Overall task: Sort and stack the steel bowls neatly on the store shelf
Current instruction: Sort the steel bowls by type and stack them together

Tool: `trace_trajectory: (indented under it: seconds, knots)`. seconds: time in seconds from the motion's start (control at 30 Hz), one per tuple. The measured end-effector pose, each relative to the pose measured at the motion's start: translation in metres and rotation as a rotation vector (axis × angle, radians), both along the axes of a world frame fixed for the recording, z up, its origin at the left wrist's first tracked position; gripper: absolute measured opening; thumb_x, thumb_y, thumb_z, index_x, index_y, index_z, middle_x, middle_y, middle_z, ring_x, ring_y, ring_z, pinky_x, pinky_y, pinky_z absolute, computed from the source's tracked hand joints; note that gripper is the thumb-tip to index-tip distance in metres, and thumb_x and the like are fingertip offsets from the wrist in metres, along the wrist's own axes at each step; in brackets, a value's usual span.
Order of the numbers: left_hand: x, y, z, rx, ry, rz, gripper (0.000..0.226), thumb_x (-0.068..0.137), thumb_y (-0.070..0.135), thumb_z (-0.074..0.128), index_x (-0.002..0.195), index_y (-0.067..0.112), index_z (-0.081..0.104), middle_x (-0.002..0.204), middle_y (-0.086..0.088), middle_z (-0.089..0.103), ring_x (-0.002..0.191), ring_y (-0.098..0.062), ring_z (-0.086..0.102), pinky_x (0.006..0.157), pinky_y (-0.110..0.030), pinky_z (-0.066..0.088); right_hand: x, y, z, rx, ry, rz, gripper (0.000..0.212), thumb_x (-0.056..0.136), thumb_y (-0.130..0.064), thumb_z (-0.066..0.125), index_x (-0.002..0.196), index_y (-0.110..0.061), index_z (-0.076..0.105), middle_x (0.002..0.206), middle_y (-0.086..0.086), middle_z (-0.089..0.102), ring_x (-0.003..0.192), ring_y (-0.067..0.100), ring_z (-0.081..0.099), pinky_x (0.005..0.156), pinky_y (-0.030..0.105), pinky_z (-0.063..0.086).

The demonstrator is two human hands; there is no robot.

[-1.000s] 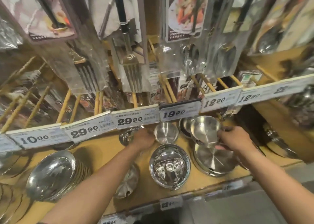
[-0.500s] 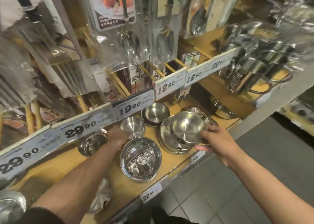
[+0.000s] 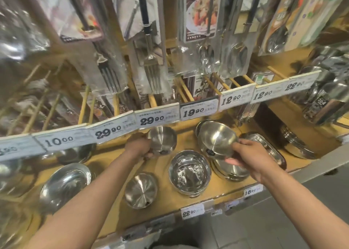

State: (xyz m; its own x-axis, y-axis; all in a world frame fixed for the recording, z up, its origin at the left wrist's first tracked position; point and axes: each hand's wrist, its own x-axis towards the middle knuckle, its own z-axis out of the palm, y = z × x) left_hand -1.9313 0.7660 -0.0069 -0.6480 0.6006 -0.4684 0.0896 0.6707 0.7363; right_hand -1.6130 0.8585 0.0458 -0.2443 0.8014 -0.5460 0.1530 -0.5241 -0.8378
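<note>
While my left hand [image 3: 138, 146] grips a small round steel bowl [image 3: 162, 140] and my right hand [image 3: 247, 154] a wider shiny one [image 3: 217, 137], loose bowls on the wooden shelf [image 3: 166, 201] await stacking, I judge.

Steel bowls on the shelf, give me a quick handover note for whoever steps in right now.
Left hand grips a small steel bowl at the back of the wooden shelf.
Right hand holds a wider bowl tilted above the stack of wide bowls at front right.
Loose on the shelf: a deep shiny bowl in the middle, a small bowl at the front, a large bowl stack on the left.
Done: some stacks formed.
Left: set down both held bowls, then nest the loose ones by size.
</note>
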Motion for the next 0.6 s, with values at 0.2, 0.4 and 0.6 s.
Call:
trace_trajectory:
  seconds: [0.2, 0.4, 0.6]
  knots:
    - [-0.008, -0.091, -0.002, 0.032, -0.037, 0.215, 0.020, 0.082, 0.004, 0.069, 0.100, 0.009, 0.063, 0.087, -0.012, 0.072, 0.065, -0.025, 0.076, 0.051, -0.036, 0.063, -0.061, -0.022, -0.001, 0.021, -0.007, 0.250, 0.007, 0.094, -0.001, 0.065, 0.097, -0.002, 0.071, 0.085, 0.013, 0.077, 0.064, 0.020, 0.076, 0.053, 0.026, 0.062]
    - [0.003, -0.154, -0.027, -0.016, -0.091, 0.317, 0.021, 0.086, 0.000, 0.063, 0.105, -0.001, 0.071, 0.085, -0.013, 0.077, 0.077, -0.029, 0.076, 0.067, -0.043, 0.065, -0.105, -0.056, -0.002, 0.004, 0.007, 0.439, 0.007, 0.091, 0.004, 0.065, 0.093, -0.001, 0.070, 0.078, 0.015, 0.078, 0.064, 0.023, 0.076, 0.049, 0.024, 0.059]
    - [0.011, -0.160, -0.040, 0.005, -0.103, 0.344, 0.023, 0.092, 0.006, 0.060, 0.110, -0.004, 0.068, 0.103, -0.020, 0.073, 0.085, -0.031, 0.075, 0.066, -0.039, 0.065, -0.124, -0.074, -0.012, 0.026, -0.043, 0.559, 0.012, 0.094, 0.002, 0.064, 0.093, -0.009, 0.069, 0.083, 0.012, 0.078, 0.071, 0.025, 0.078, 0.053, 0.025, 0.061]
